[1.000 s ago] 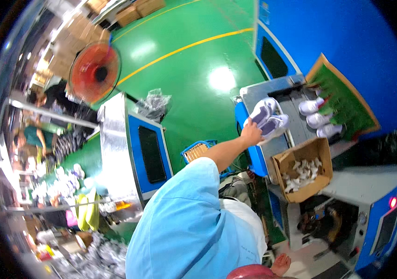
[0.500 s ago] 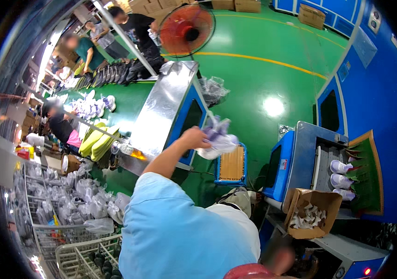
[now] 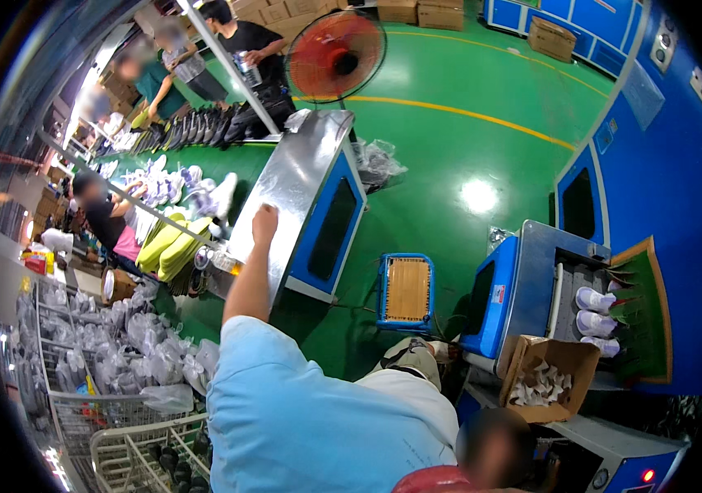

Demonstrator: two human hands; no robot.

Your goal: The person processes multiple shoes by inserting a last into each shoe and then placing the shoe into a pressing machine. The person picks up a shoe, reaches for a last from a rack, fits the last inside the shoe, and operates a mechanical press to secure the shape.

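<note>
My left hand (image 3: pixel 264 223) reaches out over the metal top of a blue-sided cabinet (image 3: pixel 306 156). Its fingers look curled in, with nothing visible in them. Beyond the hand, apart from it, is a white and lavender sneaker (image 3: pixel 218 197), blurred and with its pale sole showing, over the green work surface (image 3: pixel 240 160). I cannot tell whether it touches the surface. More white and purple sneakers (image 3: pixel 166 182) lie close by. My right hand cannot be seen; a blurred skin-toned patch shows at the lower edge.
At right, several white shoes (image 3: pixel 596 322) sit in a machine (image 3: pixel 531 271), beside a carton of crumpled paper (image 3: pixel 541 382). A blue-framed stool (image 3: pixel 407 289) stands midfloor. Wire carts (image 3: pixel 92 411) hold bagged goods at left. People and a red fan (image 3: pixel 334 57) are beyond.
My left hand has swung left from above the stool to over the cabinet and has let go of the sneaker. The sneaker is now farther left, by the other sneakers.
</note>
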